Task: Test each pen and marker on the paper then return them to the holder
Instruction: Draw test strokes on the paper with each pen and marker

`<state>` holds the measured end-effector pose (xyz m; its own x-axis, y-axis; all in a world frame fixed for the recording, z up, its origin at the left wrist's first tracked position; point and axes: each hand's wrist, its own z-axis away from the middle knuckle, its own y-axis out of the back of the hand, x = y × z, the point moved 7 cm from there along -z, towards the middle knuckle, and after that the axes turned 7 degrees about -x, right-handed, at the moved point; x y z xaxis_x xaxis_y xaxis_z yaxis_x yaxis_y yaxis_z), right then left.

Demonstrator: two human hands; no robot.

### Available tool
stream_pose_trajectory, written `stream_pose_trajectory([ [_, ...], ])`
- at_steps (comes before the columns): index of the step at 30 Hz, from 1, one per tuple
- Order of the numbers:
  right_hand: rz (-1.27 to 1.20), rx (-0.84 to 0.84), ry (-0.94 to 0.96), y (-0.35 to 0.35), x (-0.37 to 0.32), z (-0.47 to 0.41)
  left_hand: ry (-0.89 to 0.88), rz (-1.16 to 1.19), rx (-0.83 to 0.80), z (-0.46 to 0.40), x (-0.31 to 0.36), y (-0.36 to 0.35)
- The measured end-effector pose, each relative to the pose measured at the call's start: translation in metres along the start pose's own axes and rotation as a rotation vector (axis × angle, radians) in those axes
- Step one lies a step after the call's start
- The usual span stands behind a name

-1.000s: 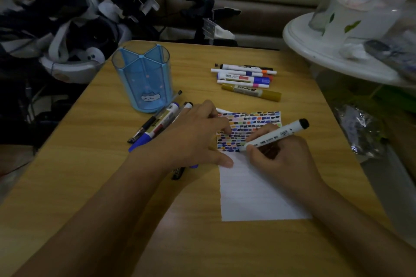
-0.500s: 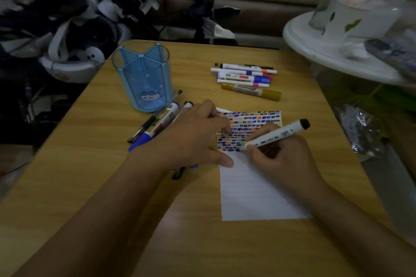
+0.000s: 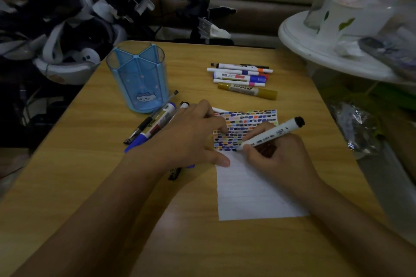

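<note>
Gripping a white marker (image 3: 271,135), the right hand (image 3: 279,159) writes; left hand (image 3: 191,137) flat on paper (image 3: 252,193).

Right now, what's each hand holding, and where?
Right hand pinches the white marker near its tip. Left hand holds nothing; it rests on the paper.
</note>
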<state>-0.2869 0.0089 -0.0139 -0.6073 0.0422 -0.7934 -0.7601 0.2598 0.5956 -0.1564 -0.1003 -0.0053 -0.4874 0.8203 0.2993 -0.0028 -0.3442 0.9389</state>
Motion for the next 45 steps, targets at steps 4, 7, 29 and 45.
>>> stream_pose_trajectory([
  [4,-0.136,0.023,-0.021,0.004,0.002,0.000,-0.004,-0.017,0.005,-0.001,0.001,0.001],
  [7,-0.204,0.034,-0.032,0.008,0.002,0.000,-0.002,-0.035,0.000,0.000,0.001,0.001],
  [29,-0.451,0.138,-0.106,0.033,-0.013,-0.007,-0.015,0.278,0.266,0.006,0.004,0.023],
  [45,-0.602,0.096,-0.198,0.022,-0.014,-0.013,-0.093,0.412,0.330,0.011,0.007,0.032],
])
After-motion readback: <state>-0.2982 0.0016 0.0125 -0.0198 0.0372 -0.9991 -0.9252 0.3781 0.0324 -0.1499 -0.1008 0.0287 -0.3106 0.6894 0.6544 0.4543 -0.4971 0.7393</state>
